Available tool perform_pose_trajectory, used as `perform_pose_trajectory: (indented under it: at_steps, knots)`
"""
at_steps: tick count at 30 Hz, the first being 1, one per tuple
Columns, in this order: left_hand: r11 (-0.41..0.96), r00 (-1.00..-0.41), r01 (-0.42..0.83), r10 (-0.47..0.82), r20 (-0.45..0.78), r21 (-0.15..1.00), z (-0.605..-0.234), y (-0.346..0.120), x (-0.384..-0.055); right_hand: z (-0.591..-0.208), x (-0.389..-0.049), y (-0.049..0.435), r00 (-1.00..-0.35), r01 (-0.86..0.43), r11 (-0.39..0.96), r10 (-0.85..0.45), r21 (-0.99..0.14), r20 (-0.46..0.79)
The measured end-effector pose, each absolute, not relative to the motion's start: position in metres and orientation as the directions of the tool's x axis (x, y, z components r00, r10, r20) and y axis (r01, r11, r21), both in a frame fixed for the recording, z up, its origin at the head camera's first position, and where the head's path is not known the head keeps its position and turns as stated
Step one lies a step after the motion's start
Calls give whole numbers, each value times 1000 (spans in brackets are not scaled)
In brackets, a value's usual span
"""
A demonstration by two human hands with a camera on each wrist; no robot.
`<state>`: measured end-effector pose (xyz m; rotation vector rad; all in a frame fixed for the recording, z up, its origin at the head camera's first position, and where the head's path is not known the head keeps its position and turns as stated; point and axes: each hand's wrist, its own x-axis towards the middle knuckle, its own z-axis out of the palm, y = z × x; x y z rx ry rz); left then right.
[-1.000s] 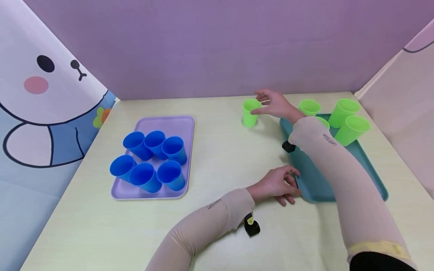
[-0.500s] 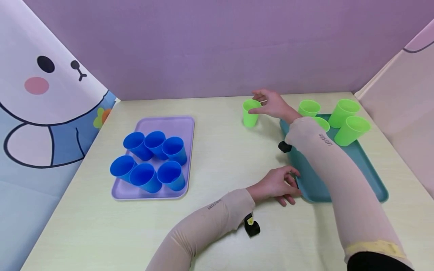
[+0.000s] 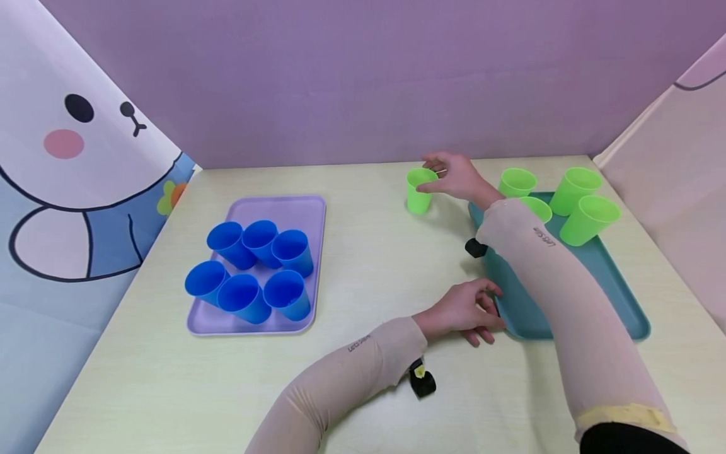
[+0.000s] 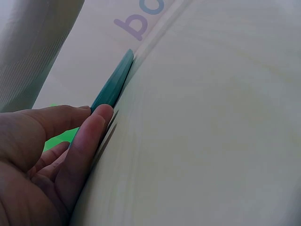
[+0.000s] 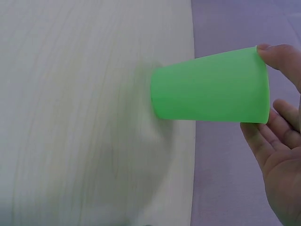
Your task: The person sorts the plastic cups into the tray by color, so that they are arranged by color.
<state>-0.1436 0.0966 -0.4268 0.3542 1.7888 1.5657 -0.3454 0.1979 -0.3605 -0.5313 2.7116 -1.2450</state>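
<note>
In the head view, a green cup (image 3: 417, 189) stands upright near the table's back edge. My right hand (image 3: 456, 175) holds it near the rim, the thumb on the near side and fingers behind. The right wrist view shows the thumb (image 5: 282, 61) at the rim of the cup (image 5: 211, 87), whose base is at the tabletop. My left hand (image 3: 462, 310) is at the left edge of a teal tray (image 3: 527, 315). In the left wrist view, curled fingers and thumb of this hand (image 4: 56, 155) pinch the tray's edge (image 4: 115, 84).
Several green cups (image 3: 590, 217) stand toward the back of the teal tray, partly behind my right forearm. On the left, a lilac tray (image 3: 306, 211) bears several blue cups (image 3: 289, 293) in two rows. A purple backdrop (image 3: 368, 82) rises behind the table (image 3: 363, 252).
My right hand has shifted slightly left, closer around the green cup. My left hand stays at the tray, and the cups keep their places.
</note>
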Motion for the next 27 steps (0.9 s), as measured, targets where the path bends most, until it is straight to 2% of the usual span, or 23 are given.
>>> perform_pose_trajectory:
  at_steps: [17, 27]
  knots:
    - [213, -706, -233, 634, -316, 949, -429, 96, -145, -344, -321, 202, -906, -351, 573, -409, -740, 113]
    - [215, -705, -231, 635, -316, 949, -432, 97, -147, -331, -302, 216, -913, -339, 580, -393, -741, 110]
